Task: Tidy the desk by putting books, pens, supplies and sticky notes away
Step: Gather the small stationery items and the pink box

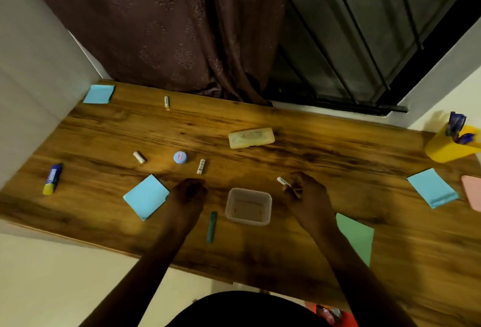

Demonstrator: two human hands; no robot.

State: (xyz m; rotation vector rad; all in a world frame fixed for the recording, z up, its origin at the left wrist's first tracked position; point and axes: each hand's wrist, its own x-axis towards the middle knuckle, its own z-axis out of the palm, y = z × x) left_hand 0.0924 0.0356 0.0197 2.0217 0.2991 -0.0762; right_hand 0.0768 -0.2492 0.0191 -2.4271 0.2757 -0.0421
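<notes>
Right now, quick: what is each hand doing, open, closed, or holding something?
Left hand: fingers curled; too dark to tell whether it holds anything.
Right hand: pinches a small white cylinder.

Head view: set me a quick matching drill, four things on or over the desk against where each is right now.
1 glue stick
2 clear tub
3 yellow pen holder
4 right hand

A between the left hand and the right hand
B right end of the desk
C pinches a battery
D left end of the desk

Pairs: 1-D, 2-A, 3-B, 4-C
</notes>
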